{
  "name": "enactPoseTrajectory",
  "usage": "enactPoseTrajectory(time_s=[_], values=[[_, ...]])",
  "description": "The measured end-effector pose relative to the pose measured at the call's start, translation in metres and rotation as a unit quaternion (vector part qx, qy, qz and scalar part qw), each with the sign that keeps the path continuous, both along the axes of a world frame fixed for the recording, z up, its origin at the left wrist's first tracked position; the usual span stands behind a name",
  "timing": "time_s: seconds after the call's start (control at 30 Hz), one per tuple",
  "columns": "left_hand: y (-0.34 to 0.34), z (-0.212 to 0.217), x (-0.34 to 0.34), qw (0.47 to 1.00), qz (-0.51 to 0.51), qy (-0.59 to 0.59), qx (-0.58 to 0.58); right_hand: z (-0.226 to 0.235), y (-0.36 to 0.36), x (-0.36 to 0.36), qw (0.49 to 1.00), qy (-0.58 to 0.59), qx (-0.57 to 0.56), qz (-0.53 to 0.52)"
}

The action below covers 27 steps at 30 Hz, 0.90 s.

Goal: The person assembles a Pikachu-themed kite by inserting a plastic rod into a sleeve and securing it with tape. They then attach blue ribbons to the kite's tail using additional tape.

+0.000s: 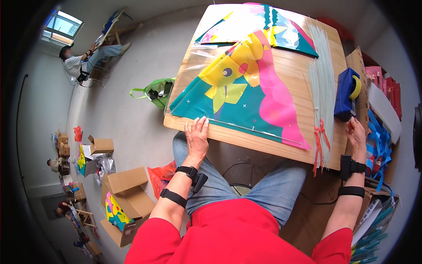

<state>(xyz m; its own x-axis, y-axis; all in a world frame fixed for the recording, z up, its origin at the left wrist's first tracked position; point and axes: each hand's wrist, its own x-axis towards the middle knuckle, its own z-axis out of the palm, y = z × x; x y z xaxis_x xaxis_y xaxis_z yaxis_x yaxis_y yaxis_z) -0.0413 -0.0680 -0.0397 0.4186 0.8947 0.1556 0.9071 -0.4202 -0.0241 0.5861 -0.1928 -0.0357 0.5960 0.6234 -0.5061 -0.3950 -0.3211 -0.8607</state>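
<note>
A colourful kite (246, 90) with a yellow cartoon figure on teal and pink lies flat on the wooden table (303, 66). A thin clear rod (250, 127) runs along its near edge. My left hand (196, 136) rests flat, fingers apart, on the table's front edge, touching the kite's near corner. My right hand (357, 134) sits at the table's right corner, fingers loosely curled, holding nothing that I can see. Between the hands lies a bundle of thin pale rods (323, 83) tied with a red ribbon (319, 141). A second kite (259, 24) lies at the far end.
A blue tape dispenser with a yellow roll (347, 92) stands at the table's right edge. Blue ribbons (380, 141) and red packets (387, 81) fill boxes at right. A green bag (158, 91) and open cardboard boxes (127, 187) lie on the floor at left. A seated person (81, 59) works far back.
</note>
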Motion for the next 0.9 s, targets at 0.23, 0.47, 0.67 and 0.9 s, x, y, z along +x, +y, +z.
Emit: enactPoseTrajectory(time_s=[0.23, 0.47, 0.67, 0.9], values=[[0.002, 0.014, -0.002, 0.999, 0.029, -0.017, 0.014, 0.002, 0.001, -0.001, 1.0, -0.008, -0.017, -0.001], [0.018, 0.016, -0.01, 1.0, -0.022, 0.017, 0.0, -0.003, 0.001, 0.005, 0.999, -0.015, -0.035, -0.028], [0.011, 0.025, -0.012, 0.999, 0.003, 0.024, 0.046, 0.002, 0.003, -0.001, 1.0, -0.014, -0.027, 0.0], [0.023, 0.044, 0.003, 0.998, -0.016, -0.002, 0.057, 0.006, 0.001, -0.004, 0.999, -0.005, -0.034, -0.035]])
